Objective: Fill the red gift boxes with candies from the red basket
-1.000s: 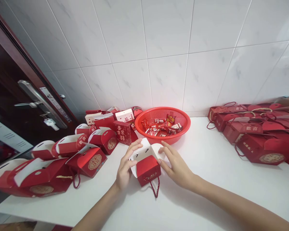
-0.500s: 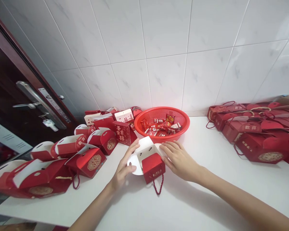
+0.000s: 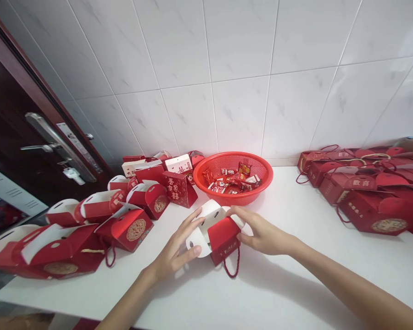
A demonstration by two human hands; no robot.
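Left hand [image 3: 174,253], right hand [image 3: 266,231]: gripping red cardboard box [image 3: 222,234]
Red plastic basket [image 3: 232,199]: just beyond box
Box: between hands!

Grips: two, left grip [image 3: 175,250] and right grip [image 3: 259,229], bare hands both. Red box [image 3: 223,236] between them: one, with one cord loop [image 3: 232,276] in sight. Basket [image 3: 234,199]: one. Wrapped sweets [image 3: 244,169] inside: many, overlapping, no exact tally. Open boxes [image 3: 136,232] on left: at least seven. Beyond these, triangular box [image 3: 181,190]: one; others partly hidden, uncounted. Boxes on right [image 3: 378,213]: at least four, pile overlaps. Bench [image 3: 278,298]: one. Door [image 3: 7,110]: one. Lever [image 3: 37,148]: one. Keys [image 3: 74,174]: number unclear.
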